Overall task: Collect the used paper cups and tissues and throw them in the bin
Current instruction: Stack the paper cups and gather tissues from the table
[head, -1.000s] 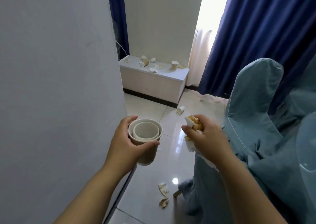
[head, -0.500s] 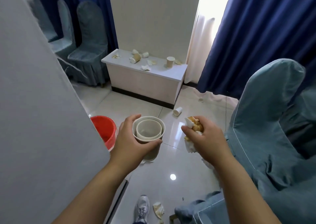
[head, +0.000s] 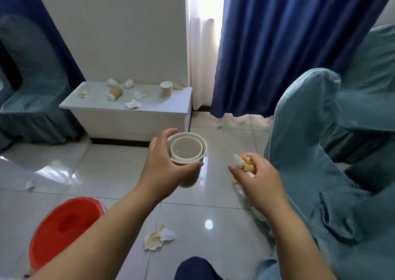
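My left hand (head: 165,168) grips two nested paper cups (head: 186,150) at mid-frame, openings up. My right hand (head: 256,178) clutches a wad of stained tissues (head: 244,162), some hanging below the palm. A red bin (head: 64,228) stands on the floor at lower left, partly hidden by my left forearm. A crumpled stained tissue (head: 159,237) lies on the tiles between my arms. On the low white bench (head: 132,117) at the back sit a tipped brown cup (head: 115,92), an upright cup (head: 166,89) and several tissue scraps.
Chairs in teal covers stand close on the right (head: 320,151) and at the far left (head: 32,100). Dark blue curtains (head: 288,44) hang behind. A small scrap (head: 29,184) lies on the glossy tiles at left. My knee (head: 194,269) shows at the bottom edge.
The grey panel on the left has left the view as I moved forward. The red bin has come into full view at lower left; the bench is closer. Both hands keep their holds.
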`<state>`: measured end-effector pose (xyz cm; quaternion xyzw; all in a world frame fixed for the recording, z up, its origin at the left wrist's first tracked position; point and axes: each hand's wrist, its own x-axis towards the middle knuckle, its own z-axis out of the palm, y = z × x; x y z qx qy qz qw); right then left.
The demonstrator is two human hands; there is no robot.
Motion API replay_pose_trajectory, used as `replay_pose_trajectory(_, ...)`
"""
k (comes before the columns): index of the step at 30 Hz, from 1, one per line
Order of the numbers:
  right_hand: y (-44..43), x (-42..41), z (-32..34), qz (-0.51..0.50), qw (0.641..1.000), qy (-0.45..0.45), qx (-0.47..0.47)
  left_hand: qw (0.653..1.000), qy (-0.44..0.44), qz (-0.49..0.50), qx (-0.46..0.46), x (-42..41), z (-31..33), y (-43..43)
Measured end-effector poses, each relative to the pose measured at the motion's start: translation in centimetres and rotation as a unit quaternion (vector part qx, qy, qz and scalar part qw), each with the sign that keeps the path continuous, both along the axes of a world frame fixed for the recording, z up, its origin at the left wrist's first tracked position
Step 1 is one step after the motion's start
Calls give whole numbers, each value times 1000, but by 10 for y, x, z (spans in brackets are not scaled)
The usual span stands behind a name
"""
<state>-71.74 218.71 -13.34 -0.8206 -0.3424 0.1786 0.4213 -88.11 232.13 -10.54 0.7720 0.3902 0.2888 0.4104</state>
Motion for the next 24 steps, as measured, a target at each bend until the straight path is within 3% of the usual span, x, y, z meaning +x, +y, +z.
replay_pose_trajectory(6, 49, 77, -34, -66, 997, 38, 19, 997, 33, -75, 5, 90, -23, 55)
replay_pose_trajectory(13, 122, 146, -34, -58, 997, 22, -46, 997, 6, -82, -3, 166, -29, 128)
replay_pose_trajectory(24, 226, 129, -15, -18, 995, -34, -94, 997, -16, -67, -45, 141, -28, 230)
